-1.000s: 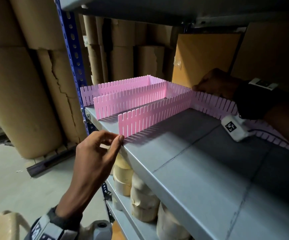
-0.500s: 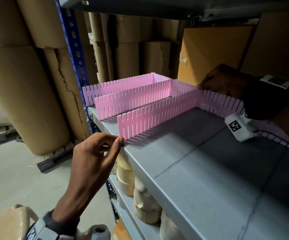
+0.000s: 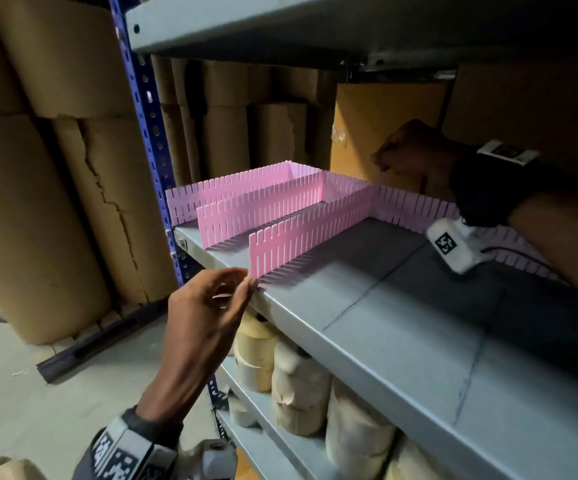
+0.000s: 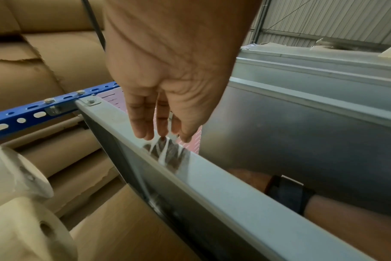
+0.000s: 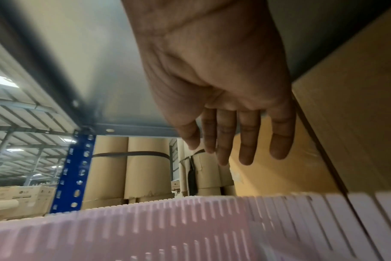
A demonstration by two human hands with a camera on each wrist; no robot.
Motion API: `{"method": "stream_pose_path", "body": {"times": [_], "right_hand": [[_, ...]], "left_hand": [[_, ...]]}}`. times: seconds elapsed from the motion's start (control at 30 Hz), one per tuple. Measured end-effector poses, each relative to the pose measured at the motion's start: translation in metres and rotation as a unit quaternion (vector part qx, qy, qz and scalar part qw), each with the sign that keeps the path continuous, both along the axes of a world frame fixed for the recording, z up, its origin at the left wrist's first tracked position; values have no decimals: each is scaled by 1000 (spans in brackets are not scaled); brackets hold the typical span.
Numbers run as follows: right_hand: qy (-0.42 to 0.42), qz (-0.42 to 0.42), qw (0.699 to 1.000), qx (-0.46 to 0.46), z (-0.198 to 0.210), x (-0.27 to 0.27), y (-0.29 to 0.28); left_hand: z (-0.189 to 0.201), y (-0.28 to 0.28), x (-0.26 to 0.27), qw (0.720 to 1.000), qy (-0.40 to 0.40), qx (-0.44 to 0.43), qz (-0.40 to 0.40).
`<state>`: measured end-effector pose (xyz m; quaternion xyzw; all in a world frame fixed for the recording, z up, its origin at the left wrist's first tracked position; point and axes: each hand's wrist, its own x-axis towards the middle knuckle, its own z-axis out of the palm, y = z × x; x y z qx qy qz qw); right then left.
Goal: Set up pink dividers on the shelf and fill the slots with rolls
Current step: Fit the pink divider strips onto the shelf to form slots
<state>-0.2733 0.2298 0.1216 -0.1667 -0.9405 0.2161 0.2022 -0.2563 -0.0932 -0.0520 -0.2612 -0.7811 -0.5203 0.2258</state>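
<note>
Dividers [image 3: 282,233]: whole grid from head, blurred slats at right wrist.

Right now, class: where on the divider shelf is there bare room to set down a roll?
Bare: the grey shelf right of the nearest pink divider, up to the back divider; both slots look bare. Crowded: the lower shelf, packed with rolls.

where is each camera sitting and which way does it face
Head: at head height, facing down at the pink dividers on the grey shelf; shows left hand and right hand.
Left wrist: looks along the left hand's fingers at the shelf's front edge.
Right wrist: low inside the shelf, looking past the open right hand over the dividers.
All three share the dividers.
</note>
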Motion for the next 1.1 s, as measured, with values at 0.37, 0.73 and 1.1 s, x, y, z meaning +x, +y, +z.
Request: {"method": "stream_pose_path", "body": {"times": [0.37,0.73,1.1], "right_hand": [[-57,-112,992,3,4,126,-97],[25,-241,970,-29,-14,329,-131],[100,-358,928,-7,-83,506,-75]], "left_hand": [[-31,-74,49,973,-78,80,-203],[-30,-52,136,935,-48,117,-330],[-4,22,236,902,-5,82,-425]]}}
